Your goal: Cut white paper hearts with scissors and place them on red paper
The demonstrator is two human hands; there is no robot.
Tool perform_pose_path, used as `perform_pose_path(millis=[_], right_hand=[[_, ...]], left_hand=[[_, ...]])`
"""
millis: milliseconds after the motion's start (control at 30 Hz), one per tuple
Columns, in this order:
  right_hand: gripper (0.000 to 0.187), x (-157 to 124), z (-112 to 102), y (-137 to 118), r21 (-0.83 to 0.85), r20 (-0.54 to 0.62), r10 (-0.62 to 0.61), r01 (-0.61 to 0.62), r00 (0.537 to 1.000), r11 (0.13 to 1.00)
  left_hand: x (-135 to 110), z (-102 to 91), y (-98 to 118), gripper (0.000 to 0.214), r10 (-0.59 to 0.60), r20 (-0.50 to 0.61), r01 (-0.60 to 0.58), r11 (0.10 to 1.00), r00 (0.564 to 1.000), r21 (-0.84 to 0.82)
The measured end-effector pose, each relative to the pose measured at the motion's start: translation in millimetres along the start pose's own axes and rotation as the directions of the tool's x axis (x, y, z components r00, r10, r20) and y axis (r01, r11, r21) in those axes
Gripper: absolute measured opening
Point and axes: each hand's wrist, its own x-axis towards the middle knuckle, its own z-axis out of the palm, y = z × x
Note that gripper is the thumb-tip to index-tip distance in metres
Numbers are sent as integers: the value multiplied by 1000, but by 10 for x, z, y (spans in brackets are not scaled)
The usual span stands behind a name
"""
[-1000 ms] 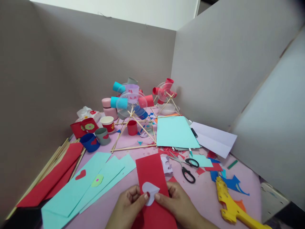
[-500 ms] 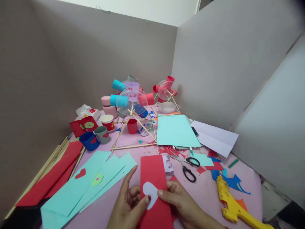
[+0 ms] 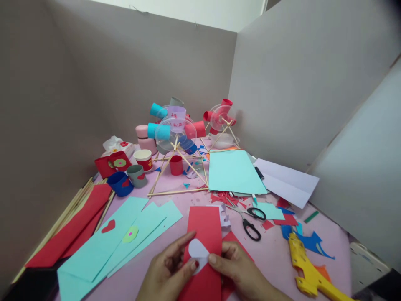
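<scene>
A red paper strip (image 3: 204, 221) is held up between both hands at the near edge of the table, with a pale lavender paper heart (image 3: 198, 249) lying against its face. My left hand (image 3: 173, 267) grips the strip's left side, thumb on the heart's lower part and index finger by its upper left. My right hand (image 3: 239, 267) pinches the strip's right edge, its thumb at the heart's right side and its other fingers behind the strip. Another red paper piece (image 3: 238, 244) lies partly hidden behind my right hand. Whether the heart is stuck down, I cannot tell.
Scissors (image 3: 247, 217) and a yellow glue gun (image 3: 308, 267) lie to the right among paper scraps. Light-green strips (image 3: 115, 242) and red strips (image 3: 72, 225) lie left. Stick-framed wheels (image 3: 176, 138) with paper cups stand behind, beside a light-green sheet (image 3: 234, 171).
My left index finger has come down from being raised to rest against the red strip beside the heart. The view has shifted slightly; both hands still hold the strip.
</scene>
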Motion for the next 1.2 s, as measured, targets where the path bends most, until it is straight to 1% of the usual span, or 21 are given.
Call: perform_pose_path(millis=[67,133,200,267,367,433,533,633,733,800,967,1033,1100,1133,1200], right_hand=[[28,-2,23,-4,-14,-5,-38,38,999,999],[28,-4,45,-11,-23,6,-76,76,997,997],[27,-6,61,-20,-42,29,-106,108,994,993],[27,-7,74,-27,-83,52,-136,140,989,987],[31,-4,85,-28,-153,81,-172,183,982,971],[35,-2,87,-21,-225,70,-182,193,981,955],[43,0,76,-3,-353,16,-204,196,979,915],[48,2,50,20,-427,-33,-201,168,979,889],[51,7,19,48,-430,-68,-169,124,983,894],[52,9,3,71,-420,-70,-154,110,986,901],[53,-2,13,120,-372,-4,-87,79,996,925],[53,-12,40,104,-334,38,-73,81,997,939],[53,-21,62,63,-278,66,-88,103,994,955],[52,-24,68,38,-256,61,-104,116,993,960],[48,-29,63,-8,-246,13,-125,125,992,961]], left_hand=[[-2,13,10,44,29,-40,-30,999,999,-18],[2,7,27,39,70,-58,-66,996,996,68],[10,-9,44,32,90,-48,-80,981,995,176],[22,-23,54,30,85,-35,-76,974,996,211],[48,-22,55,34,41,-16,-39,994,999,106],[67,-13,46,32,16,-8,-16,999,1000,38],[84,-2,27,17,17,-23,-16,999,1000,42],[88,-12,15,16,-4,-39,4,1000,999,24],[100,-52,10,14,-56,-27,54,995,998,-83],[122,-86,8,13,-70,-15,67,987,997,-148],[179,-109,25,17,-72,-4,67,947,997,-313],[185,-102,47,18,-104,25,106,939,994,-328],[183,-106,63,14,-130,48,139,940,990,-311],[181,-113,66,13,-137,51,146,946,989,-288],[177,-130,60,15,-148,55,157,963,987,-220]])
